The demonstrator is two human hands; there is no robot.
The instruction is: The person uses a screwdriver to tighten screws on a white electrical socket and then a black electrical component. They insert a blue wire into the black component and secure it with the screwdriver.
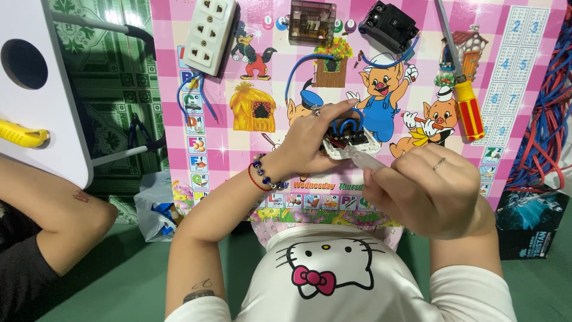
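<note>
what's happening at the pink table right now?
A person is working on a small white electrical fitting with blue wires looped into its back. Their left hand grips it against the pink cartoon-print table, while the right hand holds a clear-handled tool pointed at it; its tip is hidden. A white multi-socket outlet, a black breaker and a red-and-yellow screwdriver lie untouched further up. Another person's arm is at the left edge.
</note>
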